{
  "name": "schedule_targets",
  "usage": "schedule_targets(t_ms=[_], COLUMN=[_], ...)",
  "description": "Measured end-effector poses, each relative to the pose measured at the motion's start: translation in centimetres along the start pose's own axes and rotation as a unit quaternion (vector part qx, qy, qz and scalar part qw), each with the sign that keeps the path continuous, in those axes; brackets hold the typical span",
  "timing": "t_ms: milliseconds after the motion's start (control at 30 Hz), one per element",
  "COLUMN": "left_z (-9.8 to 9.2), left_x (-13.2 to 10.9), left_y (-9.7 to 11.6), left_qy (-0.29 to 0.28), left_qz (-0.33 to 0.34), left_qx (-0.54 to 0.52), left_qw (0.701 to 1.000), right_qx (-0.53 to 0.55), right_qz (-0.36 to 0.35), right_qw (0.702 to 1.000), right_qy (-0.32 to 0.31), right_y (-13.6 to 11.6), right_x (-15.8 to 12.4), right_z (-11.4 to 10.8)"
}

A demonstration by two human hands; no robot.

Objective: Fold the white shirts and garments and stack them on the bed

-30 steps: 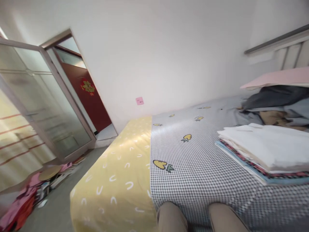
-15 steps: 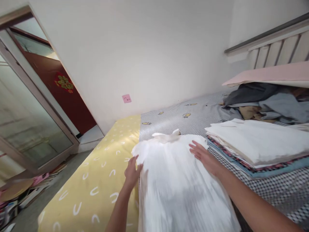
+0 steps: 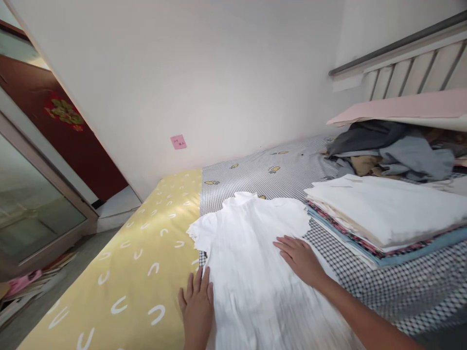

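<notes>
A white short-sleeved garment (image 3: 251,272), perhaps a dress or blouse, lies spread on the bed with its frilled collar towards the wall. Its lower end runs out of view at the bottom. My left hand (image 3: 197,301) rests at the garment's left edge, partly over the yellow cloth, fingers stretched out. Flat on the right part of the garment's front lies my right hand (image 3: 301,257), its fingers extended. Neither hand grips anything.
To the right stands a stack of folded clothes (image 3: 390,209), white on top. Behind it are heaped dark and grey clothes (image 3: 412,148) under a pink board-like piece (image 3: 401,107). The bed has a yellow cover (image 3: 134,277) and a checked one (image 3: 251,170). Books lie on the floor at left.
The garment's collar and sleeves now lie flatter and spread out. Both hands have come down from the shoulders towards me, and the view has swung slightly right.
</notes>
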State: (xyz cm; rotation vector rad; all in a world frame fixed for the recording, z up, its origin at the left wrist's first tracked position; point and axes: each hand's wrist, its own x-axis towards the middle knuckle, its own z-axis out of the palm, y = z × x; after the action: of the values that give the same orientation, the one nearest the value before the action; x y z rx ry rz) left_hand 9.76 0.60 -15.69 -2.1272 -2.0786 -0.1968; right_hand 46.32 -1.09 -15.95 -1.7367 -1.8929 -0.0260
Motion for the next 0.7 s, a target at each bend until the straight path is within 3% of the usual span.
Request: schedule_targets(t_ms=[400, 700], left_z=[-0.55, -0.38], left_x=[-0.28, -0.86], left_y=[0.36, 0.88], left_qy=[-0.013, 0.014], left_qz=[-0.022, -0.039], left_qx=[-0.058, -0.128], left_qw=[0.998, 0.991], right_qx=[-0.032, -0.042], right_qz=[-0.006, -0.009], right_qw=[0.999, 0.999], right_qy=[0.023, 0.032], right_y=[0.04, 0.14], right_x=[-0.21, -0.36], right_z=[0.65, 0.86])
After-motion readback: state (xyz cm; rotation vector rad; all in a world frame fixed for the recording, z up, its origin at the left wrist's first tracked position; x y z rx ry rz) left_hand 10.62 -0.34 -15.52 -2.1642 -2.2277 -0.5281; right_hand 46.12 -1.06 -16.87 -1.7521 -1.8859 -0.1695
